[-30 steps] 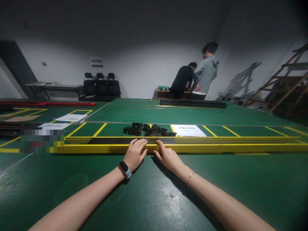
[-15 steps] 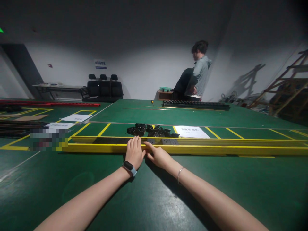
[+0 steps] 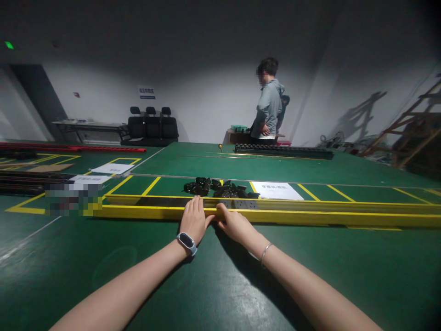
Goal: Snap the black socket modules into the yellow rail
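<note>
A long yellow rail (image 3: 320,216) lies across the green tabletop (image 3: 155,285) in front of the person, its channel facing up. Inside it, just right of the hands, sit grey socket modules (image 3: 240,205): two side by side and a third a little to their left, close to the fingers. Further left, a dark strip (image 3: 161,201) also lies in the channel. So these parts are already within the rail; whether they are fully seated or fastened, the view does not show.

The left hand (image 3: 193,221) rests over the near wall, its fingers open and laid forward across the channel, the thumb pointing towards the other hand. The right hand (image 3: 234,224) is at the same wall, forefinger bent over the edge and thumb below; whether it pinches anything there cannot be told.

Just beyond the rail are loose black pieces (image 3: 227,189) in a jumbled heap, all outside the channel, with a white printed sheet (image 3: 277,191) to their right. Judging by this, the work is partway: some parts are placed, while the heaped pieces are not fitted to anything. At the far side, a person in a grey hoodie (image 3: 270,105) stands near a long black part (image 3: 282,151)
</note>
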`<state>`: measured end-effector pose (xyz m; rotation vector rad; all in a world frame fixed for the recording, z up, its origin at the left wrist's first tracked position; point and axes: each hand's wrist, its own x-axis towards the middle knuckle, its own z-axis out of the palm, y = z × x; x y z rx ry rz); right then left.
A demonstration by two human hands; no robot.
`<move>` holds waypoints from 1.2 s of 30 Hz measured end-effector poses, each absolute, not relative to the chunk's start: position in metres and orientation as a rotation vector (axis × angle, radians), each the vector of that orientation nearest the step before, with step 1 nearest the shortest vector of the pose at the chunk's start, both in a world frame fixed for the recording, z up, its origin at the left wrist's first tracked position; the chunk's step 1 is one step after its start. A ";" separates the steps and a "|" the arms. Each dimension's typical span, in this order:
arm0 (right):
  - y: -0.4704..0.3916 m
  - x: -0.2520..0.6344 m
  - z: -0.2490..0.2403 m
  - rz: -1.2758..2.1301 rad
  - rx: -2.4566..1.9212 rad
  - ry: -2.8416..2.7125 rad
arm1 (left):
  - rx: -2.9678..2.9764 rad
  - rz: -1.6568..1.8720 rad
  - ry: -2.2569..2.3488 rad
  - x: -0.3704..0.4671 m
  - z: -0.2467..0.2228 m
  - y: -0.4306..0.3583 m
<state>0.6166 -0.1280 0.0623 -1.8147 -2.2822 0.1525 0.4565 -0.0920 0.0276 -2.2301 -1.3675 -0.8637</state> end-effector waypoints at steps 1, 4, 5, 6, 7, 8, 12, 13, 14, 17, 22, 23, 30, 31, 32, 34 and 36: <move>-0.128 0.616 0.063 0.147 -1.850 -2.280 | -2.219 -0.838 -1.374 0.457 0.028 -0.093; -0.129 0.616 0.064 0.111 -1.920 -2.249 | -2.177 -0.774 -1.402 0.458 0.030 -0.097; -0.129 0.617 0.065 0.100 -1.937 -2.240 | -2.170 -0.765 -1.409 0.458 0.030 -0.098; -0.130 0.617 0.066 0.092 -1.950 -2.236 | -2.172 -0.760 -1.410 0.459 0.030 -0.099; -0.131 0.617 0.067 0.090 -1.956 -2.236 | -2.181 -0.762 -1.405 0.459 0.030 -0.100; -0.131 0.617 0.068 0.091 -1.958 -2.238 | -2.196 -0.767 -1.394 0.460 0.029 -0.101; -0.133 0.618 0.070 0.112 -1.940 -2.234 | -2.282 -0.792 -1.307 0.462 0.029 -0.102; -0.133 0.618 0.069 0.121 -1.923 -2.226 | -2.306 -0.794 -1.281 0.462 0.029 -0.102; -0.134 0.618 0.068 0.131 -1.901 -2.215 | -2.330 -0.796 -1.257 0.463 0.029 -0.102; -0.134 0.616 0.062 0.173 -1.824 -2.181 | -2.369 -0.818 -1.222 0.463 0.029 -0.102; -0.134 0.610 0.053 0.184 -1.785 -2.140 | -2.244 -0.844 -1.321 0.462 0.029 -0.102; -0.134 0.608 0.053 0.185 -1.779 -2.149 | -2.219 -0.829 -1.339 0.461 0.030 -0.103; -0.129 0.601 0.059 0.234 -1.626 -2.267 | -2.269 -0.766 -1.333 0.461 0.032 -0.103; -0.128 0.601 0.059 0.240 -1.604 -2.268 | -2.283 -0.772 -1.323 0.460 0.032 -0.103; -0.127 0.600 0.059 0.247 -1.589 -2.264 | -2.293 -0.775 -1.318 0.460 0.032 -0.102; -0.126 0.600 0.058 0.258 -1.584 -2.252 | -2.289 -0.759 -1.335 0.460 0.034 -0.102; -0.125 0.600 0.057 0.264 -1.591 -2.259 | -2.242 -0.688 -1.393 0.459 0.037 -0.101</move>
